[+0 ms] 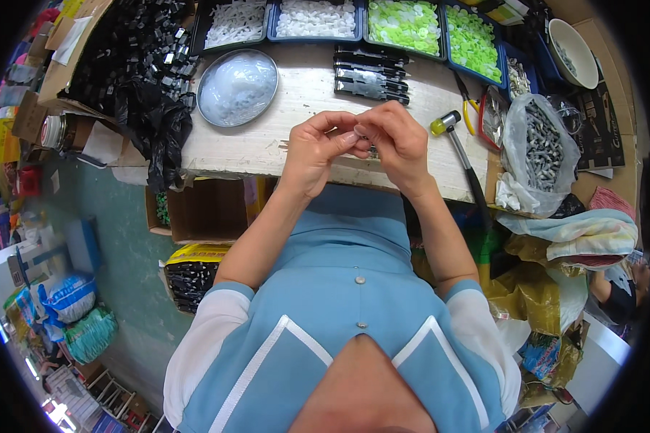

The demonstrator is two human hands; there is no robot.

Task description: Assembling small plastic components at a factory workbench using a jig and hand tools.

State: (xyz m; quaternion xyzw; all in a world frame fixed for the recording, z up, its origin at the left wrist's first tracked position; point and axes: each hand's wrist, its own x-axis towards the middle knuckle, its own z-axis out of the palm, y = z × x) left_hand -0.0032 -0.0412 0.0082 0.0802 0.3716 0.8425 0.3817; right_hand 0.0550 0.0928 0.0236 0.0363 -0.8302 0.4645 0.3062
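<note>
Above the table's front edge, my left hand (316, 150) and my right hand (399, 143) meet, fingertips pinched together. A tiny greyish piece seems to show between them, mostly covered by the fingers, and its kind cannot be told. Just beyond the hands lies a row of black parts with silvery middles (370, 74), set side by side. A small hammer (464, 157) with a yellow-green face and black handle rests to the right of my right hand. To the left, a round metal dish (237, 86) holds translucent whitish contents.
Along the back stand trays of white pieces (316, 19) and green pieces (477, 43). A carton of black parts (133, 61) fills the left. Right are yellow-handled pliers (471, 115), a bag of metal parts (538, 148) and a cream bowl (574, 54). A cloth (585, 234) hangs nearby.
</note>
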